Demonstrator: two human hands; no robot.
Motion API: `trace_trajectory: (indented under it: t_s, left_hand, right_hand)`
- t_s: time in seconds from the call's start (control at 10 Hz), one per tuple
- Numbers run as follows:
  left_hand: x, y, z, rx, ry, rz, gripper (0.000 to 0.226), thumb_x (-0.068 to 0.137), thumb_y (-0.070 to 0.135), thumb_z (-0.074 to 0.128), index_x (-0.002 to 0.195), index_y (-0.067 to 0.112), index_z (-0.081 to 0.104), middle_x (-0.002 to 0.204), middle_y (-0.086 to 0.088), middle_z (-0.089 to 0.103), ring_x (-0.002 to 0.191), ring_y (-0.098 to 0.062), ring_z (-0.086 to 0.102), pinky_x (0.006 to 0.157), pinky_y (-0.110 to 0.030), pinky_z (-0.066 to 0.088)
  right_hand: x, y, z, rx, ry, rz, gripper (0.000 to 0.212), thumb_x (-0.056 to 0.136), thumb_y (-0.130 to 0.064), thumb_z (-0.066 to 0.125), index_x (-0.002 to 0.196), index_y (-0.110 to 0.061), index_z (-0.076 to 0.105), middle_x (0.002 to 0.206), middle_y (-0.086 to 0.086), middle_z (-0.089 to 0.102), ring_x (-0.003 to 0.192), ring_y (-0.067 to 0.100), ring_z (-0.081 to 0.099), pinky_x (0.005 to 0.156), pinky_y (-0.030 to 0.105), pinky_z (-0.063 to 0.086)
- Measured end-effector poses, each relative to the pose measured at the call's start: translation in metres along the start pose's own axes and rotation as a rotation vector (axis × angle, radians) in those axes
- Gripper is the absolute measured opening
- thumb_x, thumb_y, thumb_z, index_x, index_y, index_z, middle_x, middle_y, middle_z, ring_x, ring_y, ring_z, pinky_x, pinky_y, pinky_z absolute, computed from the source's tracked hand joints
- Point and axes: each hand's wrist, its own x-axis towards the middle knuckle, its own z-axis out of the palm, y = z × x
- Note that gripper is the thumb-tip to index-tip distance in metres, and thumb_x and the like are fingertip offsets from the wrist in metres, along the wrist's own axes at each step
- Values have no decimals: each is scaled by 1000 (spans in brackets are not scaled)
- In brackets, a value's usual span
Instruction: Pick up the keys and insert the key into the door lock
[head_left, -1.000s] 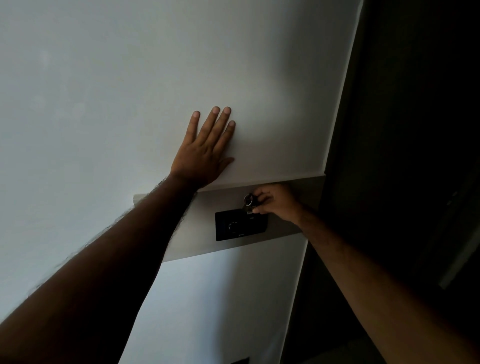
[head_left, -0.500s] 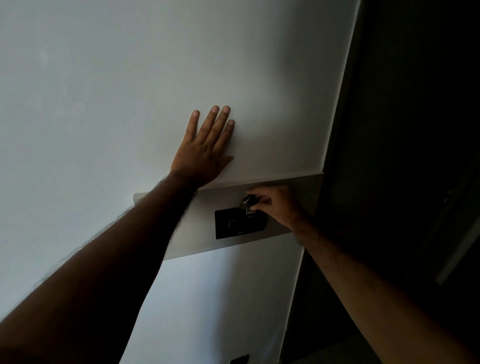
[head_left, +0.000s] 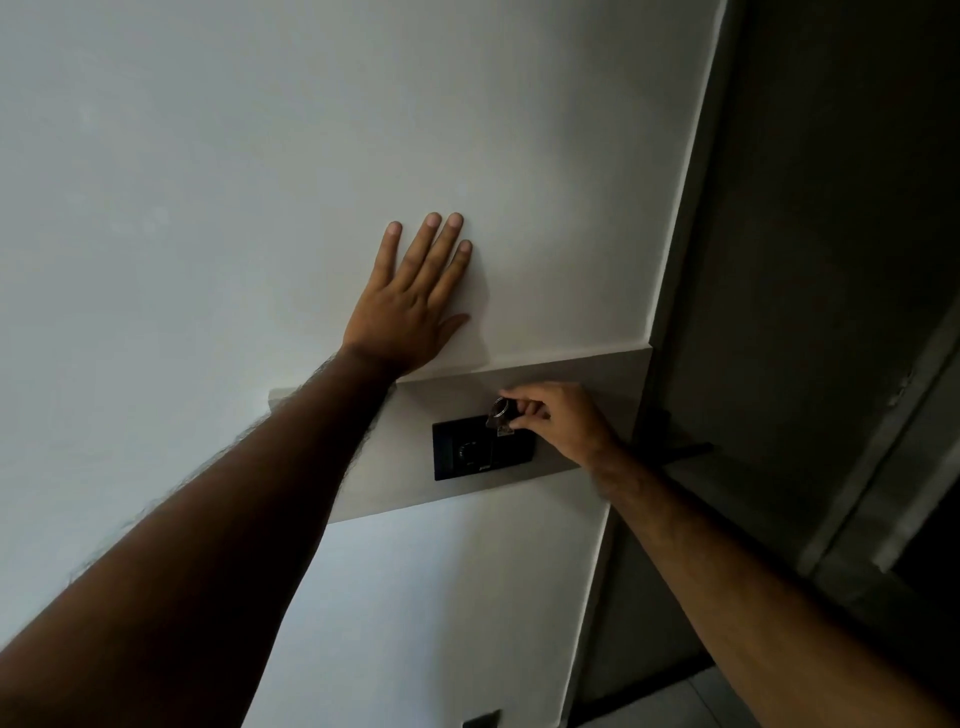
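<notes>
With your left hand (head_left: 410, 312) spread flat bracing the door (head_left: 208, 208), keep your right hand (head_left: 558, 423) pinching the keys (head_left: 500, 414) at the black lock plate (head_left: 480, 449), feed straight, don't force.

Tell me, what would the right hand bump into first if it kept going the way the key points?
Probably the black lock plate: the right hand pinches the key at its upper edge, though whether they touch is unclear.

A: Left hand (head_left: 410, 306)?
B: Flat on the white door (head_left: 208, 182), fingers spread, above the grey band (head_left: 597, 371).
A: Right hand (head_left: 558, 421)?
B: Pinching the key (head_left: 500, 415) at the black lock plate (head_left: 480, 449). Key ring visible; blade tip hidden, can't tell if it's in.
</notes>
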Motion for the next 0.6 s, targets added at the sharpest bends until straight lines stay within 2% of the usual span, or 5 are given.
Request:
trace_trajectory:
  t_s: [0.1, 0.4, 0.5, 0.6]
  left_hand:
    - [1, -1, -2, 9, -6, 2, 77, 109, 55, 31, 167, 6, 18, 176, -19, 17, 164, -39, 18, 130, -65, 17]
    - [2, 1, -6, 27, -43, -1, 78, 109, 55, 36, 167, 6, 19, 176, -19, 17, 164, -38, 19, 129, -65, 20]
    - [2, 1, -9, 37, -49, 2, 78, 108, 54, 38, 167, 6, 20, 176, -19, 17, 164, -39, 19, 128, -66, 21]
    - [3, 4, -9, 37, -37, 6, 79, 108, 54, 40, 167, 5, 20, 176, -19, 18, 163, -39, 20, 128, -66, 22]
  right_hand:
    - [-1, -2, -2, 1, -2, 15, 49, 75, 2, 84, 122, -6, 72, 93, 15, 75, 75, 28, 70, 78, 32, 62]
    - [-1, -10, -4, -23, -47, 35, 50, 74, -3, 86, 122, -9, 73, 92, 15, 75, 77, 30, 72, 78, 42, 62]
    - [-4, -15, -13, -79, -94, 4, 51, 77, -12, 87, 125, -11, 71, 91, 12, 75, 75, 27, 72, 76, 43, 63]
    - [8, -33, -51, -72, 122, -59, 40, 82, -21, 84, 119, -13, 72, 87, 5, 76, 72, 19, 72, 74, 39, 62]
